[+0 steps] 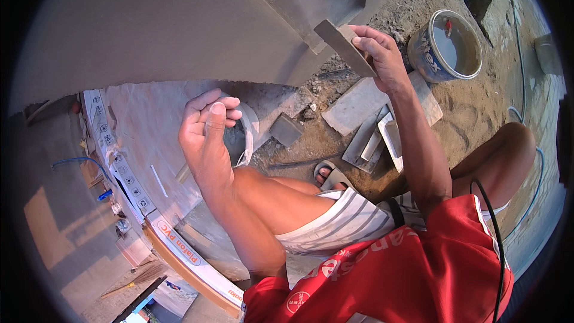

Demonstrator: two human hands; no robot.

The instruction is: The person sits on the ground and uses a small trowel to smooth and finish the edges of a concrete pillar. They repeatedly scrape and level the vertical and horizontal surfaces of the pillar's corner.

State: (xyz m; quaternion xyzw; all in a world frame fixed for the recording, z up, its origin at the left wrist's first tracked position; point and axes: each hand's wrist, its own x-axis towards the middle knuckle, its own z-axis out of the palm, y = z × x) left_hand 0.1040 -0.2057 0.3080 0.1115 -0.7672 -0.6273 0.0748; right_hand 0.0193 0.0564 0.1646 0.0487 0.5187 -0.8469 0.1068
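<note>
My right hand (379, 54) is closed around a plastering float (344, 46), a flat grey rectangular board tilted on edge. The float is close to the lower edge of the grey plastered wall (179, 24); I cannot tell whether they touch. Raised in front of the wall, my left hand (209, 122) holds nothing, its fingers loosely curled and slightly apart, with pale dust on the tips. Partly hidden behind that hand stands a bucket (250, 125) with a pale rim. To its right, a small dark square piece (287, 130) lies on the ground.
Flat boards (357, 104) and a handled float (371, 146) lie on the sand between my knees. A bucket of cloudy water (434, 54) stands at the far right. A blue hose (519, 72) runs along the right side. Long printed cartons (185, 254) stretch along the left.
</note>
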